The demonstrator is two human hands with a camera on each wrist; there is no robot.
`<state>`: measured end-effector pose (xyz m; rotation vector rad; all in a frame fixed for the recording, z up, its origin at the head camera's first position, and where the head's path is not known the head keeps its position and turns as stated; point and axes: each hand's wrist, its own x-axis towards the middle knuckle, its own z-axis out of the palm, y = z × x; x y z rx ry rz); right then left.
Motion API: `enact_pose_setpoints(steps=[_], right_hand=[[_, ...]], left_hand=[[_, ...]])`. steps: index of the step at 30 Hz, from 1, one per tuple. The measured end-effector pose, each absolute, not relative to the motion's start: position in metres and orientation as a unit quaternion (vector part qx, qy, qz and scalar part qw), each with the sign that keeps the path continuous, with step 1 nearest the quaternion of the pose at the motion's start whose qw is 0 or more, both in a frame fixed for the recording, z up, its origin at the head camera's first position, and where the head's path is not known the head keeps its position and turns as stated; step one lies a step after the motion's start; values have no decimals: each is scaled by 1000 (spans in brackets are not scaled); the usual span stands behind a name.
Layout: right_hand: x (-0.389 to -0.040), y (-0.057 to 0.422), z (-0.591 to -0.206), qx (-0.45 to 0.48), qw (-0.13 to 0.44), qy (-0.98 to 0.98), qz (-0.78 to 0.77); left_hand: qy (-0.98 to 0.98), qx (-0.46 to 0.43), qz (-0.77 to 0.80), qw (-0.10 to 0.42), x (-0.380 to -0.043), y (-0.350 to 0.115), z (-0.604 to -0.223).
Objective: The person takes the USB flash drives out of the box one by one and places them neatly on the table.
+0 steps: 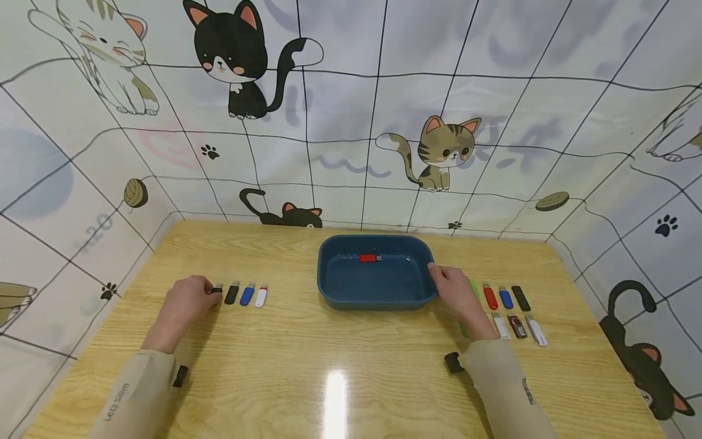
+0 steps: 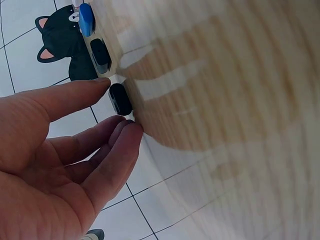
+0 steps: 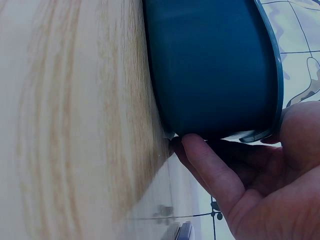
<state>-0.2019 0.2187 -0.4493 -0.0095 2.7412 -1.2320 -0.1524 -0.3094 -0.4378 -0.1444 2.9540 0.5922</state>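
A dark blue rectangular tub (image 1: 378, 305) stands on the table, with a red USB stick (image 1: 368, 258) lying inside. My right hand (image 1: 455, 291) grips its right end, thumb at the rim and fingers (image 3: 212, 165) low against the outer wall. At the left, my left hand (image 1: 189, 299) is at a black USB stick (image 2: 120, 99), the end one in a row. Its thumb and fingertips stand apart on either side of that stick, right at its edges. Beside it lie another black stick (image 1: 232, 292), a blue stick (image 1: 247, 294) and a white stick (image 1: 261, 296).
Right of the tub, two rows of USB sticks lie partly behind my right forearm, among them a red one (image 1: 490, 296), a black one (image 1: 521, 298) and a white one (image 1: 537, 331). Cat-printed cloth (image 1: 340, 158) borders the wooden table (image 1: 274, 372) at the back and sides.
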Motion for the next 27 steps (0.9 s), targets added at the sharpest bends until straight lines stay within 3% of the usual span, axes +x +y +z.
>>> enact_pose_setpoints(steps=[9,17,27], right_hand=[[-203,219,-449,0,67,911,-407],[-203,219,-446,0,64,909,-412],[-202,219,-446,-2,68,906,-417]], left_hand=[[982,-43,178,54,-151,-313,-429],[982,-9,188,-33,-154,-292,-408],[967,64,218,-116,-165,-218,-371]])
